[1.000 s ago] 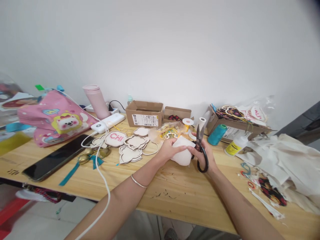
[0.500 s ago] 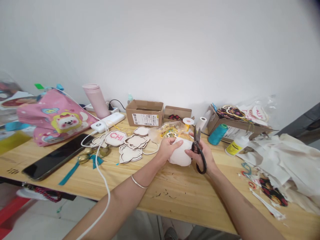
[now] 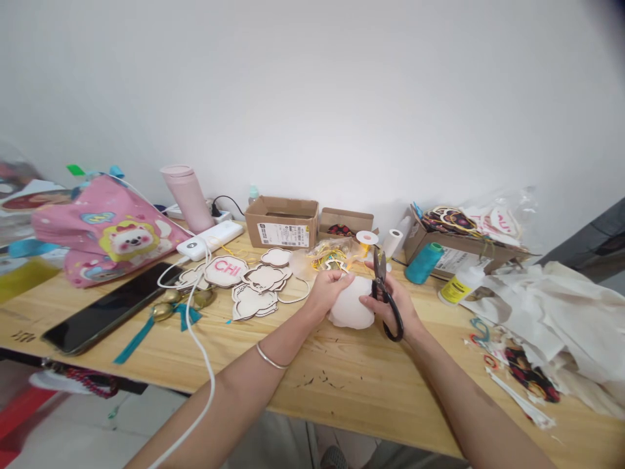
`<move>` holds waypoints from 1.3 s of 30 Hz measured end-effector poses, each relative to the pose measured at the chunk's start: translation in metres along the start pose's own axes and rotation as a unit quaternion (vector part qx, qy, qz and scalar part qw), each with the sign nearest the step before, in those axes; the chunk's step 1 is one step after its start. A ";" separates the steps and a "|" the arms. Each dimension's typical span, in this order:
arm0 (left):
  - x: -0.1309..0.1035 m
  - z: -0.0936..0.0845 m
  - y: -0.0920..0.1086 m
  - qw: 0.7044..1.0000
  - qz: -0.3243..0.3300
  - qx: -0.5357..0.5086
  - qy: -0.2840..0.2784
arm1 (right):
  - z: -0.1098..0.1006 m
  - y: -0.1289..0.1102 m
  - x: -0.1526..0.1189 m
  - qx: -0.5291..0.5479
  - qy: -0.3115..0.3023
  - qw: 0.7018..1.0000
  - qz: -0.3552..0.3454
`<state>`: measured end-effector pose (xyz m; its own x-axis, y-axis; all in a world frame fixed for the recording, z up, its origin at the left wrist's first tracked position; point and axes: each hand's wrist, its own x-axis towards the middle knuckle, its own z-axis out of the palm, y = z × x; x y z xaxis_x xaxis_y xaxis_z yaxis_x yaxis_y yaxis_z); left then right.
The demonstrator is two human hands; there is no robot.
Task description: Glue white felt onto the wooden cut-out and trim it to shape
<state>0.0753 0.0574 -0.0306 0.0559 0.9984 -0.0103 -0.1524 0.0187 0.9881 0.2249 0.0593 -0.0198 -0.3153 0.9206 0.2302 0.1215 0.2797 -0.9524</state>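
A white, rounded piece that looks like fabric (image 3: 352, 303) is held over the table's middle. My left hand (image 3: 328, 290) pinches its upper left edge, thumb on top. My right hand (image 3: 394, 301) is closed around black-handled scissors (image 3: 381, 267), whose blades point up and away from me. The right fingertips also touch the piece's right edge. Left of my hands lie several cloud-shaped wooden pieces (image 3: 258, 303), and one nearby shape bears pink "CHI" lettering (image 3: 225, 268). Just behind the hands sits a bag of yellow string (image 3: 332, 255).
At the back stands a cardboard box (image 3: 282, 221). To the right are a teal thread cone (image 3: 424, 263), a glue bottle (image 3: 461, 285), a filled box (image 3: 456, 257) and white cloth (image 3: 561, 326). On the left lie a phone (image 3: 107, 309), a power bank (image 3: 215, 238) and a pink bag (image 3: 117, 234); a white cable crosses my left forearm.
The white piece has tilted and sits slightly lower, its face turned a little. Both hands keep their hold, with only small shifts of the right fingers.
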 end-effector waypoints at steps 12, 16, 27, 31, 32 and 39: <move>0.002 -0.001 0.002 0.997 0.009 -0.071 0.031 | -0.005 0.011 0.006 0.083 0.053 0.993 0.063; 0.005 -0.003 0.000 0.993 -0.010 -0.116 -0.004 | -0.005 0.015 0.007 0.088 0.091 0.991 0.045; 0.002 -0.001 0.002 0.997 -0.002 -0.036 0.061 | -0.003 0.007 0.002 0.045 0.035 0.998 0.039; 0.001 0.002 0.005 0.998 0.005 0.044 0.033 | -0.005 0.008 0.004 0.065 0.029 0.996 0.057; 0.000 0.003 0.005 0.998 0.009 0.058 0.037 | -0.005 0.007 0.004 0.070 0.028 0.995 0.060; 0.000 -0.002 0.004 0.998 0.008 -0.002 0.070 | -0.003 0.007 0.005 0.086 0.042 0.994 0.056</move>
<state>0.0722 0.0580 -0.0266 -0.0852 0.9962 -0.0157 -0.1566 0.0021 0.9877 0.2272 0.0669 -0.0248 -0.2290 0.9647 0.1298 -0.0141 0.1301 -0.9914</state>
